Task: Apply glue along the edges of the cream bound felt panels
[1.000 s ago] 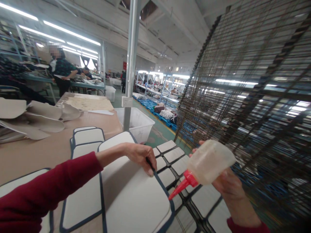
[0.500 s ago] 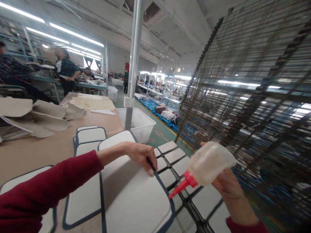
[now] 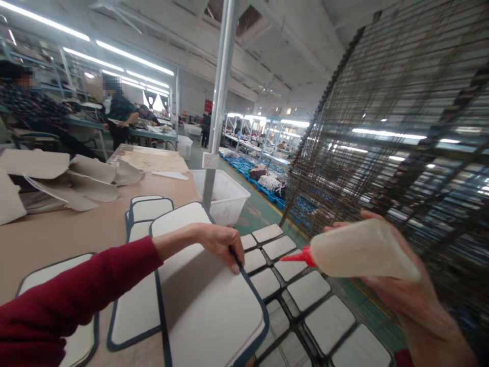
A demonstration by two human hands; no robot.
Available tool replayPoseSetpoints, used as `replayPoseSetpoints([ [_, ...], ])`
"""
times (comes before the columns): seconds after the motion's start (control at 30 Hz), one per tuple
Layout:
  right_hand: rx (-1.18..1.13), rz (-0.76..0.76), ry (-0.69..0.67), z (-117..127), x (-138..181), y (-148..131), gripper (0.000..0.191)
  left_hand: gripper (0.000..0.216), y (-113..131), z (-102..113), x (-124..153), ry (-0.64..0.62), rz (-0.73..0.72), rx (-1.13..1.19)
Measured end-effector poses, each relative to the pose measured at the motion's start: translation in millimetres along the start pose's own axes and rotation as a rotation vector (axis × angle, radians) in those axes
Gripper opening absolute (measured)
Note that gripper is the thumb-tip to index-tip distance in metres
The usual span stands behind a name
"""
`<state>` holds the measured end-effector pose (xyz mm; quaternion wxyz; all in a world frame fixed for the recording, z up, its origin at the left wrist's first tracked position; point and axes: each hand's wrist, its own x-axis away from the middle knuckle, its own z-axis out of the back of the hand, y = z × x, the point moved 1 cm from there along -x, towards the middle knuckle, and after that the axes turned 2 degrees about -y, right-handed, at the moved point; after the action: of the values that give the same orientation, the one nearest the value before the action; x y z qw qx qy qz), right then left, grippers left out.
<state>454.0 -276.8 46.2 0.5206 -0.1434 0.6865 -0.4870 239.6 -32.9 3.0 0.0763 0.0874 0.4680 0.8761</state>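
My left hand (image 3: 219, 243) presses its fingertips on the right edge of a large white panel with a dark blue border (image 3: 210, 300), which lies on the brown table (image 3: 69, 232). My right hand (image 3: 405, 290) grips a translucent squeeze bottle (image 3: 359, 251) with a red nozzle, held level above a rack of small white panels (image 3: 309, 306). The nozzle points left, toward my left hand, and is clear of the panel's edge. More white panels with blue borders (image 3: 147, 211) lie on the table to the left.
A tall wire drying rack (image 3: 382, 127) stands at the right. A steel post (image 3: 219, 102) and a white plastic bin (image 3: 223, 193) are behind the table. Loose beige cut pieces (image 3: 64, 178) lie at the left. Other people work at benches in the far left.
My right hand has lifted the bottle up and away from the panel's edge and tipped it level, nozzle pointing left. My left hand stays on the panel edge. The view shifted slightly.
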Motion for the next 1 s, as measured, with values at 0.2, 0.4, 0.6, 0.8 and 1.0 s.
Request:
replayPoseSetpoints([
  [0.2, -0.007, -0.035, -0.101, -4.2, 0.7, 17.2, 0.082, 0.050, -9.0, 1.8, 3.2, 0.017, -0.009, -0.019],
  [0.4, -0.245, -0.101, -0.124, 4.4, 8.5, 43.1, 0.076, 0.045, -4.5, 2.8, 2.6, 0.006, -0.015, 0.012],
  [0.6, -0.307, -0.134, -0.199, -7.4, 12.9, 49.9, 0.071, 0.041, 0.1, 5.1, -1.6, -0.009, -0.026, -0.002],
  [0.8, -0.354, -0.214, -0.164, -12.1, 10.6, 59.3, 0.079, 0.043, 5.0, 5.5, -2.7, -0.014, -0.039, 0.004],
  [1.0, -0.365, -0.308, -0.093, -29.7, 12.3, 47.9, 0.074, 0.046, 9.0, 4.6, -2.5, -0.018, -0.022, 0.015],
])
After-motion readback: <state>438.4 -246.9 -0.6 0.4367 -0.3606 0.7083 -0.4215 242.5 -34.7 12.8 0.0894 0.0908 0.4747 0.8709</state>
